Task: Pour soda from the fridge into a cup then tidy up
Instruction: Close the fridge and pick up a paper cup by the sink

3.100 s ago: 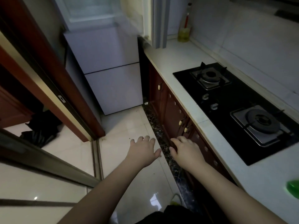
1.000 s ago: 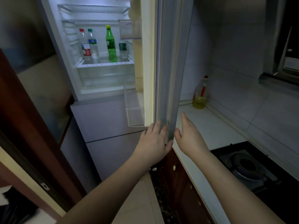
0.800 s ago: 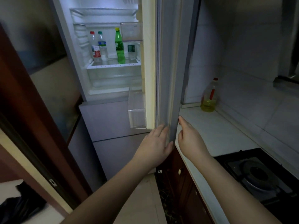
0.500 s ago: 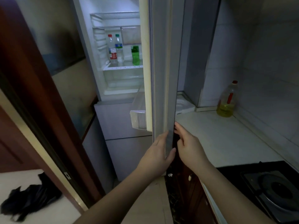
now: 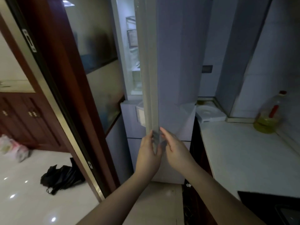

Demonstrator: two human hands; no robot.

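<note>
The white fridge (image 5: 129, 120) stands ahead, and its upper door (image 5: 175, 70) is nearly swung to, leaving a narrow lit gap (image 5: 134, 62) with shelves showing. The door hides the bottles inside. My left hand (image 5: 148, 153) lies with straight fingers against the inner side of the door's lower edge. My right hand (image 5: 174, 147) rests with straight fingers on the door's outer face beside it. Neither hand holds anything. No cup is in view.
A white counter (image 5: 243, 156) runs along the right with a yellow oil bottle (image 5: 267, 117) and a white lid-like dish (image 5: 209, 113) at its far end. The hob's corner (image 5: 276, 207) is at lower right. A dark wooden sliding-door frame (image 5: 65, 95) stands left; a black bag (image 5: 61, 179) lies on the floor.
The fridge door has swung further towards the fridge, narrowing the gap and hiding the bottles. Both hands stayed at its lower edge, and my view turned left.
</note>
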